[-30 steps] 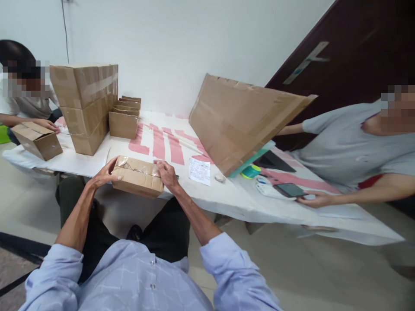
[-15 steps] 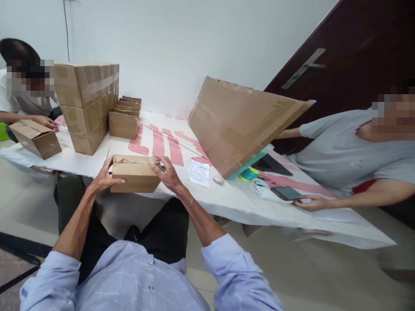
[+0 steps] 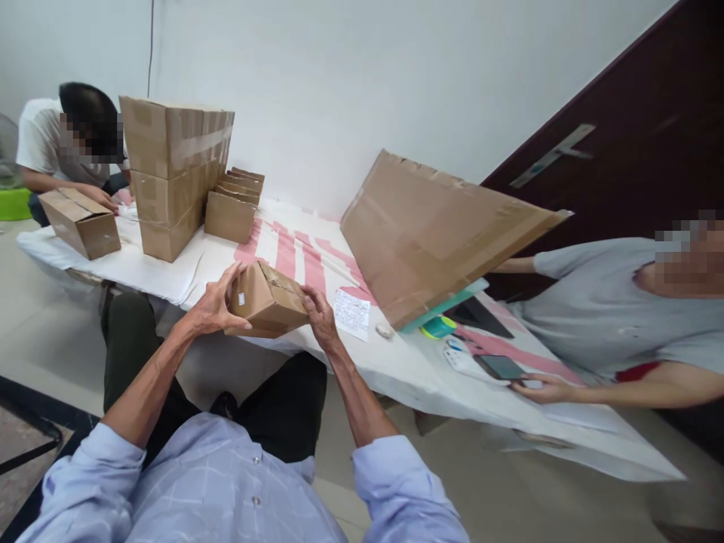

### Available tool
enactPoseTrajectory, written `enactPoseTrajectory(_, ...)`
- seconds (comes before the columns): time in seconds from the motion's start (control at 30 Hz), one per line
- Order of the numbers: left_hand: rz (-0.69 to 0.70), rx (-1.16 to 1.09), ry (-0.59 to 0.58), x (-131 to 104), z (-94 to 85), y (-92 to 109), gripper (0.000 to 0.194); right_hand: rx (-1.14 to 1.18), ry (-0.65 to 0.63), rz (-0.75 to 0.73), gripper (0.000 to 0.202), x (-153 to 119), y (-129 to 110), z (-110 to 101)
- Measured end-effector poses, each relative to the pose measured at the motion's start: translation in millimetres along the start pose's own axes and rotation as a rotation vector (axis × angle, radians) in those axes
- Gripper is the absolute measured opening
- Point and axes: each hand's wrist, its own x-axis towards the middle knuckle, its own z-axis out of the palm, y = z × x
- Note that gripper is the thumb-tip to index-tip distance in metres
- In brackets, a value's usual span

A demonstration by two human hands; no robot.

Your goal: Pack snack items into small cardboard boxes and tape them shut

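A small brown cardboard box (image 3: 271, 305) is held between my two hands at the table's front edge, turned at an angle. A small white label shows on its left end. My left hand (image 3: 220, 305) grips that end, thumb along the lower side and fingers behind it. At the box's right end, my right hand (image 3: 321, 313) is closed on the corner. A handwritten sheet of paper (image 3: 351, 313) lies on the table just right of my right hand.
Stacked cardboard boxes (image 3: 178, 173) and open cartons (image 3: 231, 215) stand on the white-covered table (image 3: 396, 373) to the left. Another box (image 3: 82, 222) sits near a person at far left. A large cardboard panel (image 3: 441, 234) leans at right, beside tape (image 3: 438, 326) and a person holding a phone (image 3: 501, 367).
The box has turned in my hands, so its labelled left end now shows. My view has shifted slightly to the left. The person at far left has bent the head down.
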Motion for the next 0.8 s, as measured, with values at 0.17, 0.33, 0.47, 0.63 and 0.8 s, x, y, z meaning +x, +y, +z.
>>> enactPoseTrajectory(0.17,-0.08,0.097,0.031,-1,3.0,-9,0.124,-0.014,0.008,0.001,0.07,4,4,3)
enactPoseTrajectory(0.33,-0.04,0.199,0.082,-3,9.1,3,0.12,-0.161,0.085,-0.103,0.061,13,-24,-6)
enactPoseTrajectory(0.47,-0.068,0.384,0.177,-2,6.7,20,0.117,-0.37,0.132,-0.443,0.041,13,-85,0)
enactPoseTrajectory(0.63,-0.17,0.449,0.24,-3,13.6,30,0.119,-0.55,-0.144,-0.79,0.028,9,-145,40)
enactPoseTrajectory(0.8,-0.214,0.486,0.282,-5,27.8,40,0.115,-0.869,-0.188,-0.869,0.024,11,-159,59)
